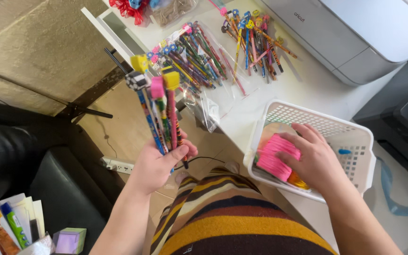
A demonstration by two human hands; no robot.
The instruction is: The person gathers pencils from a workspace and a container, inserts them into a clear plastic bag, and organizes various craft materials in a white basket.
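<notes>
On the white table [303,85] in front of me sits the biggest thing in view, a grey machine [350,33] with a pale lid, filling the far right corner. Nearer to me, at the table's edge, stands a white plastic basket [350,137] with lattice walls. My right hand [310,158] reaches down into it, fingers bent and spread over a pink bundle [272,156] that lies on the basket floor; my palm and fingertips press on the bundle's right side, but I cannot tell whether I have truly gripped it or only rest on it. Under the bundle a shiny disc [275,130] and something orange show.

Farther back on the table lie two heaps of pencils: one heap in clear bags [192,56] near the left edge, and a loose heap [256,42] to the right of it, most lying with their topper ends toward the far side.

My left hand [159,163] is off the table, out over the tan floor and above my striped lap [227,217]. It is closed in a fist around a small bunch of pencils [164,113], gripping them near their lower ends. The bunch stands nearly upright, its long axis running up and slightly leftward in the view, tips pointing down past my palm and the toppers up: a yellow one, a checkered one, a pink one and another yellow one.
</notes>
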